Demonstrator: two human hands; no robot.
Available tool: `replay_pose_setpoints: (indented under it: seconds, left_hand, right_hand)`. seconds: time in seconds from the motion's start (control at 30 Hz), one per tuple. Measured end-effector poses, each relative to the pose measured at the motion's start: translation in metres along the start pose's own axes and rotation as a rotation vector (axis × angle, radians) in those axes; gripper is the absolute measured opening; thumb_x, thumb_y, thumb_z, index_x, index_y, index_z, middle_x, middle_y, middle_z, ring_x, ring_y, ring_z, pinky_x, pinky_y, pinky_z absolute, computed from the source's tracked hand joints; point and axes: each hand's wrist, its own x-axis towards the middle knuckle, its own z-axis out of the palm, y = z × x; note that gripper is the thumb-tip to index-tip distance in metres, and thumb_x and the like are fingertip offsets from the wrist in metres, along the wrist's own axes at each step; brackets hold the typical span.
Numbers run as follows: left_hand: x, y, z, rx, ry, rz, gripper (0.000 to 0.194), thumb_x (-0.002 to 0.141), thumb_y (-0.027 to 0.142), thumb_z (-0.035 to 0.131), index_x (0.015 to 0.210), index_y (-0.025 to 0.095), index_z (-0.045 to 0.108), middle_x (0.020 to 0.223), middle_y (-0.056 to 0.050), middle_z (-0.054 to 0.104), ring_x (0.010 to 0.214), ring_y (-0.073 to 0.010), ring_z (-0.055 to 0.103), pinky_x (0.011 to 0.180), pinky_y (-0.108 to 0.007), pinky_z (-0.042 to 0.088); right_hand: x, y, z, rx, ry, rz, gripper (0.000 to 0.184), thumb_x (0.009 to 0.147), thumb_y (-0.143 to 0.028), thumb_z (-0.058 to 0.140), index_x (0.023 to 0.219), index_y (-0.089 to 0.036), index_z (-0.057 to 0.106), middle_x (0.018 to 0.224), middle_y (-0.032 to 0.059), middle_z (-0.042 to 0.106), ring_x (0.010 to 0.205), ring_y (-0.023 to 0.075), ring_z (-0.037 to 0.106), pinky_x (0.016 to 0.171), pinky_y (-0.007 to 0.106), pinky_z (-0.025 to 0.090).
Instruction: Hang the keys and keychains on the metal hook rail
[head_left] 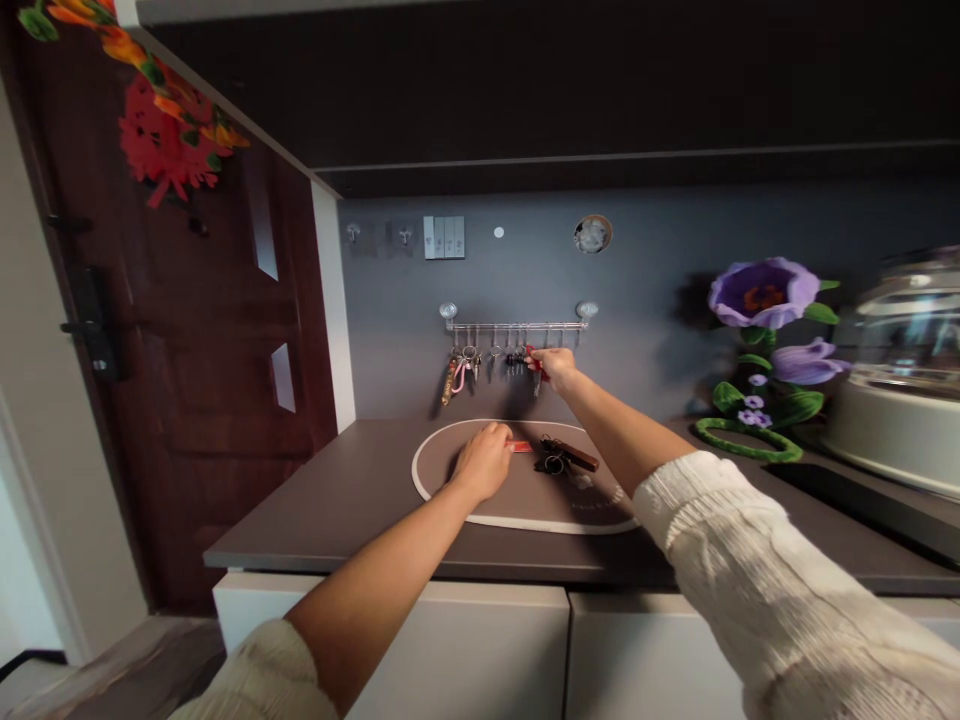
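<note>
On the mat (450, 428), my left hand (484, 462) has its fingers curled together at the end of a small flat red tag (519, 447); part of it is hidden behind the fingers. My right hand (555, 368) is raised to the metal hook rail (517, 326) on the wall and pinches a bunch of keys (537, 384) with a red piece on it. Several other key bunches hang from the rail, one with a pink carabiner (460, 376). Right of my left hand lies a key ring (553, 464) with a brown holder (579, 457).
Purple artificial flowers (765, 292) and a glass-topped appliance (900, 400) stand on the right of the counter (322, 480). A dark shelf (570, 90) overhangs from above. Switches (444, 238) sit on the wall, and a dark red door (187, 400) stands at the left.
</note>
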Motion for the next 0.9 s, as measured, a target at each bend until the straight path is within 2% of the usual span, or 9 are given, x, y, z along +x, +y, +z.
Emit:
replay_pose_setpoints:
  seconds: [0.37,0.63,0.83,0.9]
  left_hand:
    - [0.0,-0.004,0.003,-0.044,0.026,0.032,0.015,0.084,0.022,0.038,0.09,0.019,0.052,0.095,-0.005,0.057,0.089,-0.0164,0.054,0.079,-0.028,0.04]
    - [-0.001,-0.002,0.003,-0.045,0.018,0.015,0.017,0.085,0.022,0.037,0.091,0.019,0.052,0.097,-0.006,0.056,0.09,-0.0163,0.054,0.082,-0.029,0.039]
    - [-0.002,-0.001,0.001,-0.011,0.002,-0.001,0.016,0.084,0.02,0.04,0.092,0.019,0.053,0.097,-0.006,0.056,0.09,-0.0165,0.053,0.081,-0.029,0.04]
    - [-0.002,-0.002,0.001,0.001,0.008,0.0,0.016,0.084,0.019,0.04,0.091,0.019,0.053,0.097,-0.006,0.056,0.092,-0.0165,0.053,0.082,-0.029,0.04]
  right_hand:
    - [0.002,0.025,-0.006,-0.009,-0.063,-0.114,0.006,0.069,-0.008,0.057,0.064,-0.011,0.059,0.051,-0.002,0.057,0.041,0.004,0.045,0.043,0.015,0.036]
    - [-0.016,0.028,-0.02,0.01,-0.225,-0.114,0.006,0.072,-0.007,0.054,0.071,-0.012,0.059,0.054,-0.001,0.059,0.044,0.0066,0.048,0.05,0.019,0.042]
    - [-0.04,0.024,-0.036,-0.08,-0.09,-0.138,0.012,0.065,-0.008,0.062,0.076,-0.014,0.061,0.065,-0.0001,0.063,0.056,0.008,0.053,0.062,0.021,0.044]
    - [-0.048,0.024,-0.043,-0.109,-0.103,-0.15,0.014,0.065,-0.01,0.063,0.078,-0.013,0.062,0.07,0.0007,0.064,0.062,0.0082,0.055,0.068,0.022,0.044]
